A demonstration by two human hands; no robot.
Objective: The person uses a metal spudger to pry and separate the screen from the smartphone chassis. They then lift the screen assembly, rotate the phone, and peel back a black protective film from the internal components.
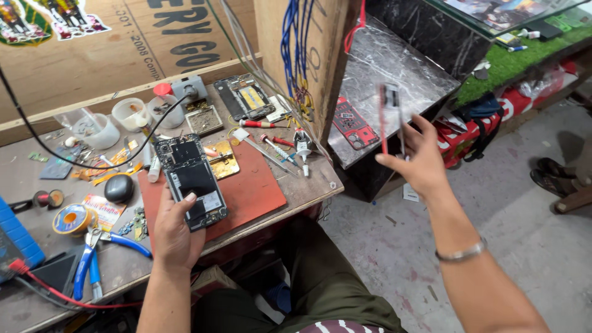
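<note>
Cups stand at the bench's far edge: a clear plastic cup (98, 131) at ten o'clock from the left hand, a small white tub (131, 113) beside it, and a third cup with a red cap (165, 106) just right of that; what they hold is too small to tell. A shallow square tray (204, 119) of tiny parts sits at one o'clock from them.

The opened phone (190, 180), back cover off and its dark insides showing, lies over the red work mat (246, 185). Its long axis runs from about eleven o'clock, where the camera end points, down to five o'clock. The left hand (174, 234) grips it from below, thumb laid on its lower face and fingers wrapped under the bottom edge, so the phone reaches up and away at twelve o'clock from the palm.

The right hand (419, 161) is raised off the bench toward three o'clock, fingers closed around a thin phone part (391, 117) with a red edge, held upright and blurred. It stands at eleven o'clock from that palm, in front of the dark marble counter (382, 68).

Blue-handled pliers (92, 259) and a solder spool (71, 219) lie at nine o'clock from the left wrist.
</note>
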